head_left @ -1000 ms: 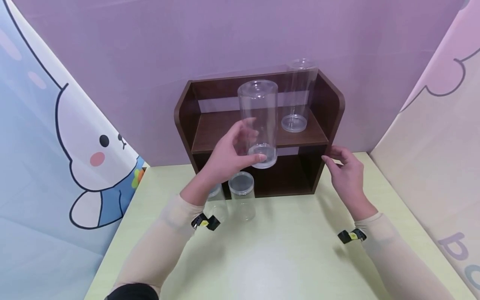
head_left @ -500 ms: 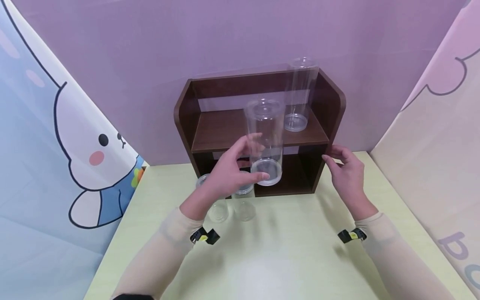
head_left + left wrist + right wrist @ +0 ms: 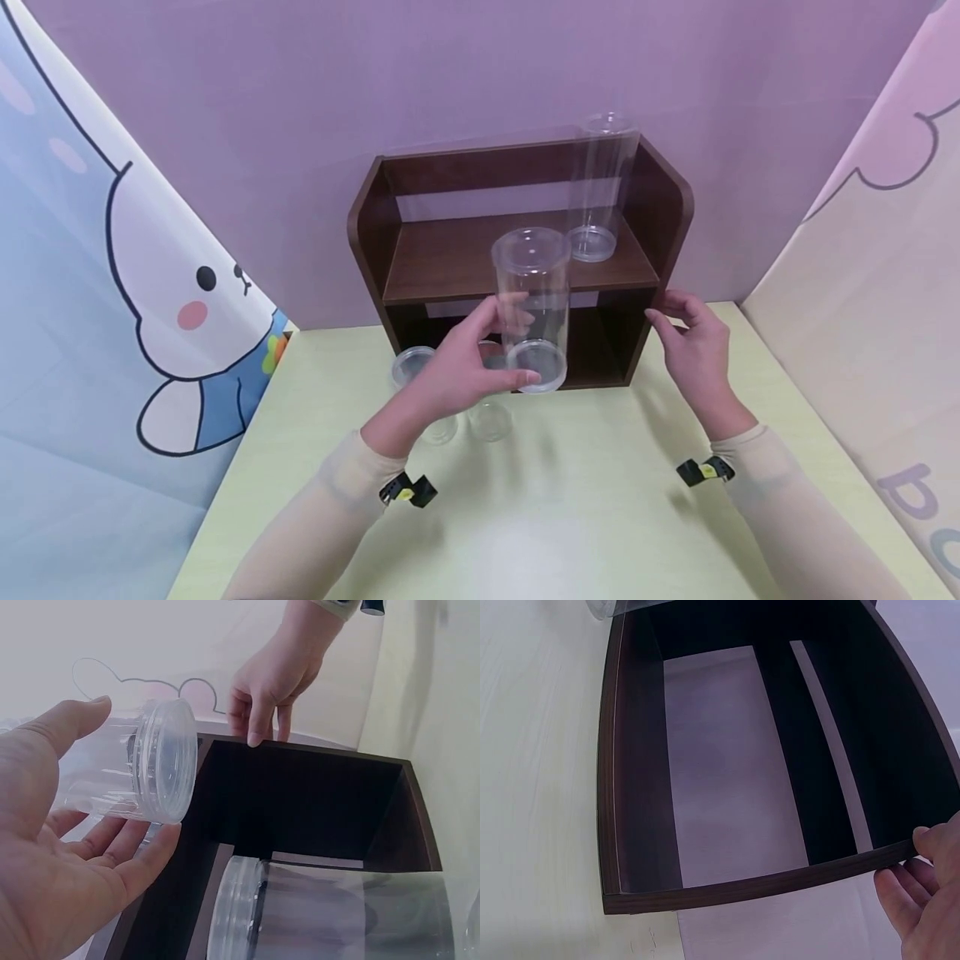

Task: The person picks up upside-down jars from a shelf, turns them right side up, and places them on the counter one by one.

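Observation:
My left hand (image 3: 510, 350) grips a tall clear plastic jar (image 3: 534, 275) near its lower end, thumb on one side and fingers on the other. It holds the jar upright in the air, in front of a dark brown two-level shelf (image 3: 465, 258). In the left wrist view the jar's lid (image 3: 169, 769) lies between thumb and fingers. My right hand (image 3: 678, 321) rests its fingers on the front edge of the shelf's right side panel; the fingertips (image 3: 919, 900) show at that edge.
A second tall clear jar (image 3: 600, 183) stands at the right of the upper shelf. Two short clear jars (image 3: 411, 367) (image 3: 491, 421) stand on the pale green table (image 3: 570, 500) before the shelf's left half. Printed curtains close in both sides.
My left hand has brought the jar down and toward me, from upper-shelf height to just in front of the lower opening. The right hand has stayed on the shelf's side.

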Tool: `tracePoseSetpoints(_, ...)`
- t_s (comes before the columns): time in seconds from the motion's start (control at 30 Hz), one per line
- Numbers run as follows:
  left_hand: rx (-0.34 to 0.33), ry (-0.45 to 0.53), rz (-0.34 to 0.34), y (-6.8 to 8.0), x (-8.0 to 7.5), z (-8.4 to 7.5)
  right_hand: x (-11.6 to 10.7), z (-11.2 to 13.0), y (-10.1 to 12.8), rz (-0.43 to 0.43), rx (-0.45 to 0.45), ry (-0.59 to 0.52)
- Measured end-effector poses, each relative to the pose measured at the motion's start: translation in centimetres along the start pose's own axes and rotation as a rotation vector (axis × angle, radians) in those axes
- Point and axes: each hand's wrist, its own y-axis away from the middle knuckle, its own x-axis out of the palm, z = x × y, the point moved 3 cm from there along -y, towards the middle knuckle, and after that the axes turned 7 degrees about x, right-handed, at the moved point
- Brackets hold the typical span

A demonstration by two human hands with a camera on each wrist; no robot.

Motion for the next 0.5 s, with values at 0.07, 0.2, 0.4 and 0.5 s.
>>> tracePoseSetpoints(0.07,-0.002,0.01,0.009,0.2,0.3,0.1,0.0,0.0,0.0,0.001,0.002,0.0)
tracePoseSetpoints(0.2,-0.014,0.036,0.031,0.5,0.9,0.2,0.0,0.1,0.1,0.001,0.007,-0.013)
tracePoseSetpoints(0.4,-0.05,0.061,0.058,1.1,1.6,0.3,0.1,0.1,0.0,-0.002,0.003,-0.018)
tracePoseSetpoints(0.5,-0.061,0.063,0.071,1.4,1.7,0.5,0.1,-0.1,0.0,-0.006,0.003,-0.014)
